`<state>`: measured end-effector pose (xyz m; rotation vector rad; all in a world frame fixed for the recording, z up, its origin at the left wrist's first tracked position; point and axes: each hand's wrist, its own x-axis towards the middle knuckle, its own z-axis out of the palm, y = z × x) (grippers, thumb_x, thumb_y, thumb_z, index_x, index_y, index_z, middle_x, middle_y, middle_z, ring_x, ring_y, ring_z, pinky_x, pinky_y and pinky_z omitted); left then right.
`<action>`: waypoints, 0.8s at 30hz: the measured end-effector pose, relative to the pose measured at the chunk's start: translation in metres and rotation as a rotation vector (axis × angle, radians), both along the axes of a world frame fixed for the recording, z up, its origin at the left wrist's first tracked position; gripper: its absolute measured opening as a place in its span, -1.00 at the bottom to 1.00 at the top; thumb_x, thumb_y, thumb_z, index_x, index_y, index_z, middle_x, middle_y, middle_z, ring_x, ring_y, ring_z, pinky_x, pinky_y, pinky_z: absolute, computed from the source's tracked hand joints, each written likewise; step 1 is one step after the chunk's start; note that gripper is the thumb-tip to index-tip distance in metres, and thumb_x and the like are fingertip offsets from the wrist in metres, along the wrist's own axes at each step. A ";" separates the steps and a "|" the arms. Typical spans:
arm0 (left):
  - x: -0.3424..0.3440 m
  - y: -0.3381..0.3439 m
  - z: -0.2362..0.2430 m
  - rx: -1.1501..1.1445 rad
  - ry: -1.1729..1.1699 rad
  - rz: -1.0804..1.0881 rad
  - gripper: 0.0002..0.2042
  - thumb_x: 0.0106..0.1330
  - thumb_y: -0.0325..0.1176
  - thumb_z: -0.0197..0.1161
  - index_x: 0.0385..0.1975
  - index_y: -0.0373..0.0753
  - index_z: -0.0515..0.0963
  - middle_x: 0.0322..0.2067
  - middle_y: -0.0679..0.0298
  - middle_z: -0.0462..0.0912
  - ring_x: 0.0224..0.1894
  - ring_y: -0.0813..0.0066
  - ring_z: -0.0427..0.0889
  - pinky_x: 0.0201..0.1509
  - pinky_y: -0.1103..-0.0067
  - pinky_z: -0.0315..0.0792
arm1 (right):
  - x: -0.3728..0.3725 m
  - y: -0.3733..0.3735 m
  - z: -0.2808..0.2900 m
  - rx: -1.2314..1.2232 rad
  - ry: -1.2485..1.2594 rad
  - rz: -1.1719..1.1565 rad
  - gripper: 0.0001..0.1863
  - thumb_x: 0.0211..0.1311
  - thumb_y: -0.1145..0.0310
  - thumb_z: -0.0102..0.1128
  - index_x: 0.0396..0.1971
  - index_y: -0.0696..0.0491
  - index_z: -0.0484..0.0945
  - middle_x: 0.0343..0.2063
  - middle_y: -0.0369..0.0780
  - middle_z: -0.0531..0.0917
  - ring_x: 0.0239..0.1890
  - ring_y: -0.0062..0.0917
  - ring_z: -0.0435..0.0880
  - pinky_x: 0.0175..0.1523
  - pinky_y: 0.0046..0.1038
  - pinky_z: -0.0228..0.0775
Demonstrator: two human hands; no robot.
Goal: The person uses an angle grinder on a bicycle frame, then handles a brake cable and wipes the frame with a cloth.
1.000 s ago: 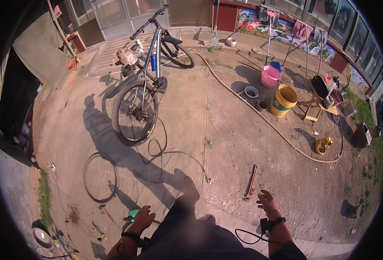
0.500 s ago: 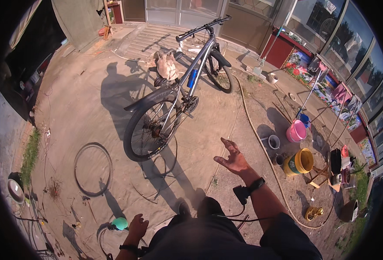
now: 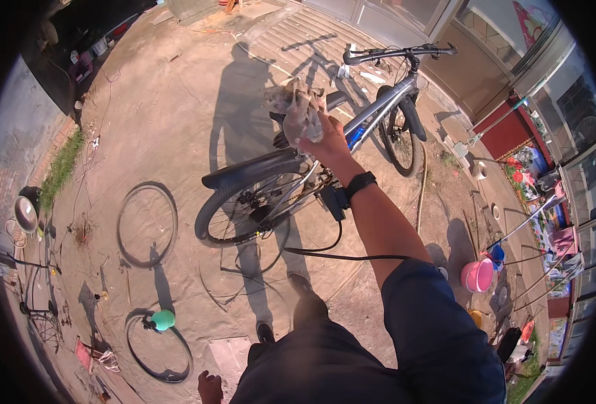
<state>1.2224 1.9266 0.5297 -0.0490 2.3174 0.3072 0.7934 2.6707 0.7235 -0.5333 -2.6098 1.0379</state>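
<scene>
A grey bicycle (image 3: 381, 106) stands on the dirt ground in front of me, its handlebar toward the far right. A crumpled beige cloth (image 3: 302, 114) covers its saddle. My right hand (image 3: 330, 141) is closed on the cloth at the saddle, thumb on the near side; the fingertips are partly hidden. Under that arm a blue bottle (image 3: 356, 137) on the frame partly shows. The black rear mudguard (image 3: 251, 170) sits above the back wheel, left of my wrist. My left hand (image 3: 209, 386) hangs low by my side, fingers loosely apart, with nothing visible in it.
Two thin tyres lie at left: one flat tyre (image 3: 119, 225), and another tyre (image 3: 133, 347) beside a green rounded object (image 3: 164, 320). A hose (image 3: 422, 192) runs along the right. A pink bucket (image 3: 478, 276) and a blue container (image 3: 497, 253) stand near the windowed wall.
My right hand has reached forward from open air and taken hold of the cloth on the saddle. My view has shifted, with the bicycle now nearer. The left hand still hangs low.
</scene>
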 end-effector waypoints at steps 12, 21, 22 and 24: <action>0.068 0.122 0.053 0.090 -0.036 0.702 -0.49 0.58 -0.14 0.11 0.37 -0.35 0.41 0.48 -0.07 0.28 0.55 0.00 0.16 0.64 0.19 0.05 | -0.080 0.044 -0.056 0.125 -0.027 -0.117 -0.37 0.01 0.15 0.48 0.11 0.10 0.63 0.11 0.06 0.60 0.17 -0.03 0.59 0.29 -0.19 0.47; 0.051 0.170 0.036 0.235 0.309 1.098 -0.54 0.30 -0.34 0.33 0.15 -0.43 0.51 -0.20 0.08 0.73 -0.22 0.32 0.74 -0.14 0.42 0.62 | -0.079 0.006 0.046 -0.117 0.299 -0.022 -0.61 0.07 0.27 0.33 -0.12 0.16 0.62 -0.30 0.07 0.74 -0.24 -0.01 0.75 -0.06 -0.15 0.59; -0.005 0.208 0.094 0.286 0.237 1.135 -0.59 0.36 -0.39 0.28 0.16 -0.45 0.50 -0.20 0.10 0.72 -0.24 0.41 0.72 -0.23 0.48 0.60 | -0.076 -0.011 0.062 -0.150 0.330 0.005 -0.63 0.07 0.29 0.33 -0.13 0.16 0.62 -0.29 0.06 0.74 -0.23 -0.02 0.75 -0.07 -0.17 0.59; -0.062 0.228 0.116 0.436 0.314 1.087 -0.61 0.41 -0.37 0.29 0.16 -0.43 0.51 -0.18 0.10 0.72 -0.25 0.44 0.72 -0.28 0.54 0.58 | -0.064 -0.054 0.098 -0.307 0.357 0.136 -0.64 0.12 0.32 0.32 -0.10 0.19 0.63 -0.36 -0.07 0.75 -0.28 -0.29 0.76 -0.12 -0.30 0.58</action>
